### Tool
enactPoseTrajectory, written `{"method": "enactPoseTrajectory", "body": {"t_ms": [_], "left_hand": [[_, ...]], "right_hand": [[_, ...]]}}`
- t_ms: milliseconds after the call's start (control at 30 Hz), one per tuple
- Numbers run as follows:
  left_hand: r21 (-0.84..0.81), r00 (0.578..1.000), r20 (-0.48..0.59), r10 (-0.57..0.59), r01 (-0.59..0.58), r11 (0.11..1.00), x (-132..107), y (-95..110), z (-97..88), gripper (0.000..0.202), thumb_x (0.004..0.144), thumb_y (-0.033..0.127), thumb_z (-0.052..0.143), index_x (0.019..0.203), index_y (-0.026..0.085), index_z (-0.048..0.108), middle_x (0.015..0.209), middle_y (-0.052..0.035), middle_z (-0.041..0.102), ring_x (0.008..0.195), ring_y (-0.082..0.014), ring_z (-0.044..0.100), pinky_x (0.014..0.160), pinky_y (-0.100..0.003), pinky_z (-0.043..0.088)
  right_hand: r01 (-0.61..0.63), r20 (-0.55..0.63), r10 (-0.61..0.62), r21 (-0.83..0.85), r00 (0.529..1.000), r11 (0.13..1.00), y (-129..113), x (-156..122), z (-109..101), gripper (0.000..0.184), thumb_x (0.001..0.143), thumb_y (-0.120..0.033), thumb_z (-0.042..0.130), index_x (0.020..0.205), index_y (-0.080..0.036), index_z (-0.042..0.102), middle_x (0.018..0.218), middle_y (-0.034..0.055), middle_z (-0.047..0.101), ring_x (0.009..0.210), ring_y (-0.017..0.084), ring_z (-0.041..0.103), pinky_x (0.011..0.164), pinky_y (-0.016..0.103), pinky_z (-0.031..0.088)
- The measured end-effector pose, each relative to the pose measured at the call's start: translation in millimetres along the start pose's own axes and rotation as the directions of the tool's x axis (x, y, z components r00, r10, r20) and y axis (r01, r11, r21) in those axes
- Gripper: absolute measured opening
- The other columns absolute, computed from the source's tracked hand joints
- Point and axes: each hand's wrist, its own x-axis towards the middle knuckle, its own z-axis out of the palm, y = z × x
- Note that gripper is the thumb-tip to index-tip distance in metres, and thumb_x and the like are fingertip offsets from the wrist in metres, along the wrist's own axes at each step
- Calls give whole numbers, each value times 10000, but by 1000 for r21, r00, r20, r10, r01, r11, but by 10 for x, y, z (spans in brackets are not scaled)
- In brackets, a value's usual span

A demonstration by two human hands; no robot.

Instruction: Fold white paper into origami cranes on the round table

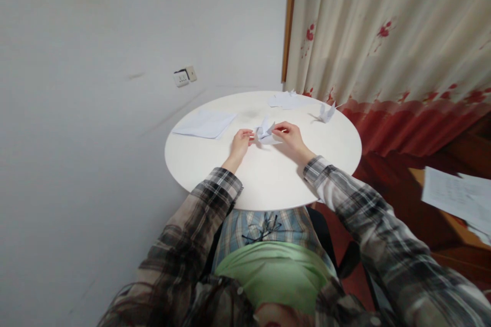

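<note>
Nearest: plaid sleeves run forward from both sides. A pair of glasses [263, 230] hangs at the shirt front, just under the near rim of the worktop [268, 184].

Worktop: round and white. The near half is bare between the rim and the wrists, so there is open room there.

Left hand [241, 140]: fingers curled in, tips pinched on the left end of the folded paper [265, 130]. Hand closed on it, heel low over the worktop.

Right hand [291, 135]: fingers bent, thumb and forefinger pinched on the right side of the same piece. Closed grip, knuckles up.

Folded paper: small, white, with pointed flaps standing up. It is held between the two hands near the middle of the worktop. Cannot tell whether its underside touches the surface.

Left of the hands: a flat stack of white sheets [205, 123], apart from the left hand and reaching toward the left rim.

Right and farther: a finished paper crane [326, 112] stands alone, well apart from the right hand, with bare worktop around it.

Far rim: more loose folded paper [286, 99], close to the edge.

Beyond: a pale wall with a socket [184, 76] on the left, and a flowered curtain [383, 36] on the right. Printed papers [456, 196] lie on a wooden surface off the right side.
</note>
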Motion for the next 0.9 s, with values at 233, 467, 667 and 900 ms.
{"method": "enactPoseTrajectory", "body": {"t_ms": [233,467,667,900], "left_hand": [[-5,1000,3,5,-5,1000,-22,3,-12,121,739,147,466,833,167,540,860,-47,635,649,-99,569,593,-219,426],[-11,1000,4,8,-8,1000,-21,3,-5,123,742,120,457,827,158,538,832,-35,628,620,-80,558,555,-187,410],[7,1000,1,-3,3,1000,-32,16,-6,89,754,136,474,811,154,540,813,-34,623,607,-80,556,556,-192,407],[25,1000,1,0,0,1000,-30,4,-8,89,750,143,476,811,152,540,812,-36,623,605,-82,553,560,-197,411]], "right_hand": [[-9,-231,-15,-99,973,995,188,113,-260,134,704,-230,550,773,-135,614,788,55,630,735,164,555,706,296,430],[59,-418,-234,-390,878,919,515,218,-699,82,753,-199,513,747,-158,583,762,27,579,684,143,507,695,289,406],[-64,-543,-206,-436,814,898,713,268,-1026,97,775,-194,486,760,-166,578,753,23,561,695,150,503,728,302,389],[-92,-508,-201,-494,837,865,836,313,-1196,109,783,-176,472,774,-167,579,776,40,577,706,159,519,752,327,398]]}}
